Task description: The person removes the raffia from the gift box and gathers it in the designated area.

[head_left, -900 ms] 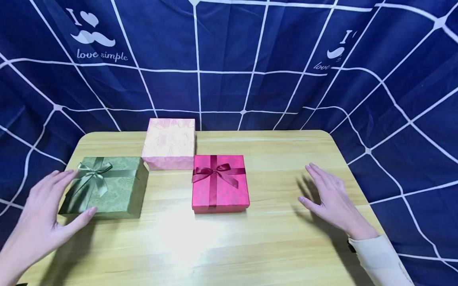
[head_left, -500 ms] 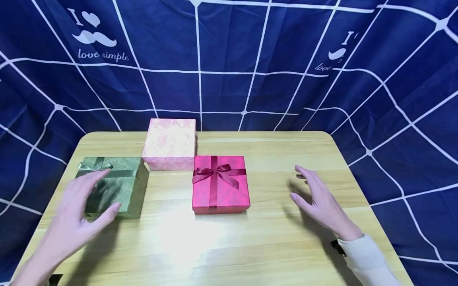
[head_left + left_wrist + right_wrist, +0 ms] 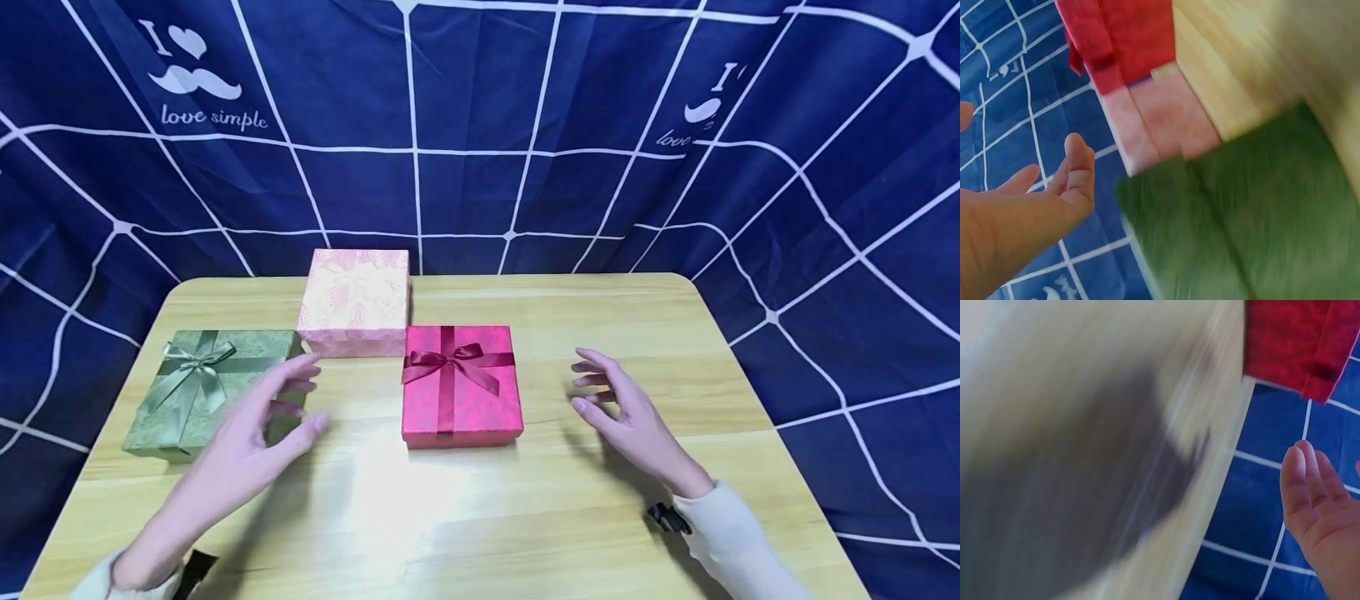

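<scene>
A red gift box point(image 3: 461, 408) with a dark red ribbon bow lies mid-table, between the two hands and apart from both. My left hand point(image 3: 243, 433), fingers loosely bent and holding nothing, hovers over the right side of a green gift box point(image 3: 225, 383) with a green bow. In the left wrist view the green box point(image 3: 1260, 206) fills the lower right beside the left hand point(image 3: 1041, 212). My right hand point(image 3: 633, 425), relaxed and with nothing in it, hangs over the wood to the right of the red box. The right wrist view shows its fingers point(image 3: 1300, 481) extended.
Behind, a pale pink gift box point(image 3: 356, 296) stands close to the corners of the green and red boxes. All three rest on a light wooden table point(image 3: 600, 308) with rounded corners. A dark blue cloth point(image 3: 465, 192) with white grid lines surrounds the back and sides.
The left hand has moved right across the green box, uncovering its bow. The right hand has moved left, closer to the red box. All the boxes have stayed put.
</scene>
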`<move>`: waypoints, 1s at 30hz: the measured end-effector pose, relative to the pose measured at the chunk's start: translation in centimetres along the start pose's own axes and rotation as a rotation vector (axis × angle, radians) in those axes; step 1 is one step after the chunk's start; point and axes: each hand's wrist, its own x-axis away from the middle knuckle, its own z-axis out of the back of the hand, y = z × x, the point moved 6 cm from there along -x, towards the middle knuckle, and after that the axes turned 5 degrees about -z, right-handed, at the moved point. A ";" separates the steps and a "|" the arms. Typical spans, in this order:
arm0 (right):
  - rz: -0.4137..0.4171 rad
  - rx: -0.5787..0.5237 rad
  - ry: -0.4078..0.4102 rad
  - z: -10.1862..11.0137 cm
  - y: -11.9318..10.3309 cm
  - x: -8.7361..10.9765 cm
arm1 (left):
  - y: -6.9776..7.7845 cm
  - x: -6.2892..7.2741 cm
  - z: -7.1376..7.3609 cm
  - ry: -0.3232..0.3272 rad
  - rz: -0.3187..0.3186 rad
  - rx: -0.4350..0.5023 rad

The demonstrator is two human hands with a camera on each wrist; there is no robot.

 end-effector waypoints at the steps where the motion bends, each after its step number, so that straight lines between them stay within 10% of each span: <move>1: -0.008 -0.026 -0.008 -0.3 -0.1 -0.1 | 0.0 -0.3 -0.6 -0.005 -0.002 0.034; 15: -0.093 -0.352 -0.095 -4.2 -2.1 -2.1 | -2.6 -2.9 -7.0 -0.063 0.202 0.313; 30: -0.188 -0.518 -0.126 -6.9 -1.9 -2.8 | -5.4 -3.8 -10.0 -0.104 0.312 0.494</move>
